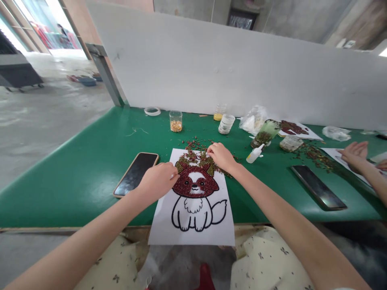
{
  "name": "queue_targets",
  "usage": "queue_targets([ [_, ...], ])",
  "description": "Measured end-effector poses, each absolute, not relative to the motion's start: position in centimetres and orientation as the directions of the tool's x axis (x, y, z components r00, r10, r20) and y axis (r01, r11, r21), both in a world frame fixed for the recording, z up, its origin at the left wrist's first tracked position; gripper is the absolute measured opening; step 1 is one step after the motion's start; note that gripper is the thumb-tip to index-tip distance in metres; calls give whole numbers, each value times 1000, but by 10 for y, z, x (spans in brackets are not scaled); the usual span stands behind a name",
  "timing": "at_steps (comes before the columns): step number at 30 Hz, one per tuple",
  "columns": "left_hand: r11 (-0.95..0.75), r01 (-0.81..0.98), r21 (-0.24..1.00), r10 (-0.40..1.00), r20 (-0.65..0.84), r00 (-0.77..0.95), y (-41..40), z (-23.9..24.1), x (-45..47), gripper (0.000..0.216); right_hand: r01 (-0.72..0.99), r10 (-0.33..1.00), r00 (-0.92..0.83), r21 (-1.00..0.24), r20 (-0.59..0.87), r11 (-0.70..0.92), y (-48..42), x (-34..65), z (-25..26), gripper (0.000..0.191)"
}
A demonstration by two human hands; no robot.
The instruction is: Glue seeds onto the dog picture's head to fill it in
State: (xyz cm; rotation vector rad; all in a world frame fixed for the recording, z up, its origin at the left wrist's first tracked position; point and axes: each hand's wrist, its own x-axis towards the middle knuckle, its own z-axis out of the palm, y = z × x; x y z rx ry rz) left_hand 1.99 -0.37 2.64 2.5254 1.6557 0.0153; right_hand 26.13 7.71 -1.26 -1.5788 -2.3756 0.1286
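A white paper sheet (161, 219) with a black-outlined fox-like animal (193, 209) lies in front of me, its lower end overhanging the table edge. Dark red beans fill most of the animal's head (181, 187), and green ones fill the ears; the body and tail are bare white. My left hand (159, 179) is closed at the left side of the head, its fingertips against the beans. Over the loose red and green beans (193, 151) at the sheet's top, my right hand (221, 156) has its fingers pinched together. What either hand holds is too small to make out.
Phones (136, 173) lie left and right on the green table (90, 169). Behind stand a cup of yellow kernels (175, 123), jars (226, 124), a tipped green container (266, 133) and a white glue bottle (254, 154). Another person's hands (355, 155) are at right.
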Motion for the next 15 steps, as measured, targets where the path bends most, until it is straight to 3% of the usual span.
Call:
queue_targets([
  [7, -358, 925, 127, 928, -62, 368, -3, 29, 19, 24, 797, 851, -473, -300, 229, 524, 53, 263, 4, 10],
  [15, -295, 942, 162, 953, -19, 302, 3, 26, 13, 30, 588, 690, -712, -425, 133, 688, 28, 261, 12, 10],
])
